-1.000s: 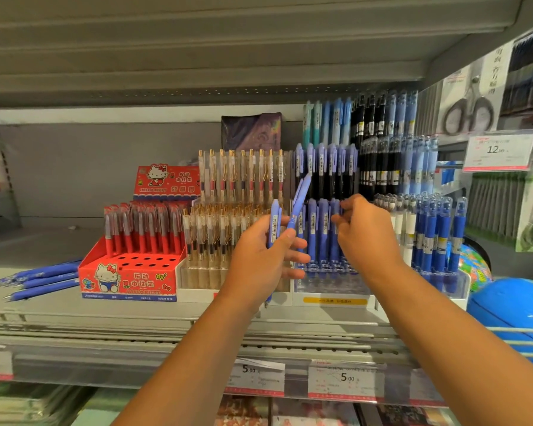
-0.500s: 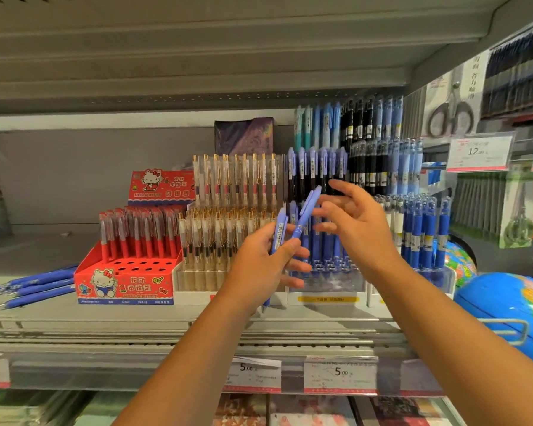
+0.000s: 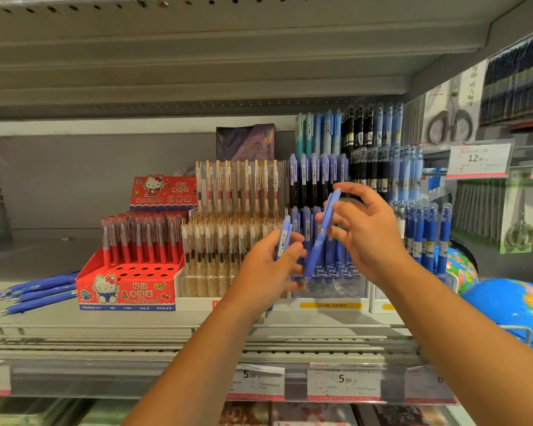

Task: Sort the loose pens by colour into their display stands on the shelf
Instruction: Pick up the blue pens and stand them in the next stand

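Blue pen (image 3: 321,236) in play is tilted, clip end up, between my two hands, just in front of the clear stand (image 3: 330,292) of blue ones on the shelf (image 3: 74,332). Way I'd do this bit: let the right hand (image 3: 371,238) take it fully, swing it upright tip-down, pick a free slot in the front row and lower it straight in so the neighbours don't get knocked crooked.

Hands right now: the right one has thumb and a couple of fingers pinched round the pen's upper half, with the other fingers fanned out loose. My left hand (image 3: 263,273) is curled round a spare blue pen (image 3: 283,239) held upright (could be two in there, can't tell). Its fingertips sit right by the tilted pen's tip; whether they touch it I can't say.

More loose blue pens (image 3: 37,292) lie on the shelf well off to the left, past the red Hello Kitty box (image 3: 126,292), so I reckon plenty of sorting is left.
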Available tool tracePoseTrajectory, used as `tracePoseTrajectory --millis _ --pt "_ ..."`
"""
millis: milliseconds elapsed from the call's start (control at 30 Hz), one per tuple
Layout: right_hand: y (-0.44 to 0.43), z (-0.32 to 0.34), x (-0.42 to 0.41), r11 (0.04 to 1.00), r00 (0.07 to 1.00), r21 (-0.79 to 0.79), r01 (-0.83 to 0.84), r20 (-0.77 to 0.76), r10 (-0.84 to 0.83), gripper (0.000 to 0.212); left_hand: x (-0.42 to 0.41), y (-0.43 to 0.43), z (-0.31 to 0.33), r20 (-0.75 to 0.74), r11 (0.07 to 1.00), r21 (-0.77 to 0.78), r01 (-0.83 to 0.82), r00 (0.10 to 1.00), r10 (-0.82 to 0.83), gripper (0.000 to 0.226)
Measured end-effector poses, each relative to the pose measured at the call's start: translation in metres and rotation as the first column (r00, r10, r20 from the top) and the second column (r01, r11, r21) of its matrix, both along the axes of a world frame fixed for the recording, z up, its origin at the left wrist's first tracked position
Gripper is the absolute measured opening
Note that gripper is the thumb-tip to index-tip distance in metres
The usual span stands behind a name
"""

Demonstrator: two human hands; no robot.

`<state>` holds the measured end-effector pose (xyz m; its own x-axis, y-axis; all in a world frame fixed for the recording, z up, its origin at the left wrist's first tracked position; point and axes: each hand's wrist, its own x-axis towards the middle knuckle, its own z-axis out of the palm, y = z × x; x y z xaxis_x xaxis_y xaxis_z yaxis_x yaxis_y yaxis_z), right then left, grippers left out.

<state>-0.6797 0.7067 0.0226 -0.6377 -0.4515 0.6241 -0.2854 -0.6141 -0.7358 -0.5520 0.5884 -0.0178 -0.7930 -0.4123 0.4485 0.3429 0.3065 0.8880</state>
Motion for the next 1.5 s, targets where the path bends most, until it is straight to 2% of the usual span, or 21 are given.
tracePoseTrajectory --millis 133,233,333,433,600,767,900,967,1167,1367,1500 --pt "0.005 0.006 -0.005 0.986 0.983 0.035 0.162 -0.096 -0.158 0.018 -0.002 -0.004 -0.001 0.007 0.978 -0.169 -0.125 0.992 0.128 0.014" --pt "0.008 0.011 -0.006 0.941 0.931 0.079 0.33 -0.194 -0.31 0.02 -0.002 -0.004 0.001 0.015 0.989 -0.108 -0.097 0.995 0.099 0.02" --pt "0.011 0.014 -0.007 0.811 0.771 0.076 0.581 -0.372 -0.517 0.022 -0.002 -0.002 0.003 -0.03 0.999 0.015 -0.036 0.999 0.037 0.026" --pt "0.014 0.017 -0.006 0.673 0.575 0.008 0.739 -0.528 -0.625 0.023 0.001 0.0 0.005 -0.055 0.999 0.038 -0.034 0.998 0.036 0.025" --pt "0.013 0.011 -0.005 0.604 0.477 0.039 0.796 -0.655 -0.586 0.025 0.003 0.002 0.005 -0.015 0.991 -0.065 -0.117 0.993 0.117 0.016" --pt "0.01 0.004 -0.005 0.552 0.45 0.102 0.828 -0.709 -0.543 0.027 0.003 0.001 0.003 -0.074 0.983 -0.133 -0.129 0.99 0.12 0.009" --pt "0.009 0.003 -0.007 0.437 0.446 0.244 0.866 -0.774 -0.451 0.03 0.002 0.001 0.003 -0.086 0.986 -0.113 -0.124 0.99 0.115 0.008" --pt "0.009 0.001 -0.008 0.409 0.447 0.271 0.871 -0.783 -0.434 0.032 0.003 0.002 0.004 -0.076 0.987 -0.098 -0.125 0.99 0.118 0.009" --pt "0.004 0.003 -0.012 0.389 0.435 0.283 0.877 -0.813 -0.388 0.036 0.002 0.004 0.003 -0.039 0.994 -0.037 -0.101 0.994 0.1 0.012" --pt "0.001 0.001 -0.007 0.354 0.361 0.226 0.908 -0.851 -0.383 0.029 0.002 0.004 0.003 -0.046 0.996 -0.019 -0.092 0.995 0.091 0.015" --pt "0.002 0.0 -0.009 0.291 0.342 0.241 0.926 -0.862 -0.374 0.037 0.002 0.004 0.003 -0.052 0.994 -0.027 -0.105 0.993 0.104 0.015"
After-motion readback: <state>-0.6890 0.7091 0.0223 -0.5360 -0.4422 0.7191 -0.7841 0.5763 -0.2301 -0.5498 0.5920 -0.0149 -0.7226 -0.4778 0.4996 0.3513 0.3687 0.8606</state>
